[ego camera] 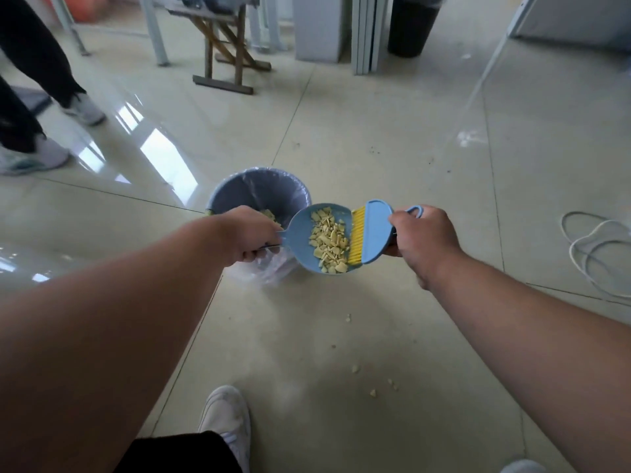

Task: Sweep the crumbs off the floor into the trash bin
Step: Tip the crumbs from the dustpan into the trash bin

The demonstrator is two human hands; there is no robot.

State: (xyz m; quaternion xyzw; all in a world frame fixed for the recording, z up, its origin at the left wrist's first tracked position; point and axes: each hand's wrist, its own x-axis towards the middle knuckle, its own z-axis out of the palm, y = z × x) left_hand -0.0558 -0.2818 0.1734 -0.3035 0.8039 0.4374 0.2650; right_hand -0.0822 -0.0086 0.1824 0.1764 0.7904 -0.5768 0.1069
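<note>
My left hand grips the handle of a small blue dustpan, held over the right edge of a grey bin lined with a clear bag. A heap of pale yellow crumbs lies in the pan. My right hand holds a blue hand brush by its looped handle, its yellow bristles resting against the crumbs at the pan's right side. Some crumbs show inside the bin. A few loose crumbs lie on the tiled floor near my feet.
My white shoe is at the bottom. Another person's legs and grey shoes stand at the left. A wooden folding stand, white panels and a dark bin are at the back. A white cable coil lies at the right.
</note>
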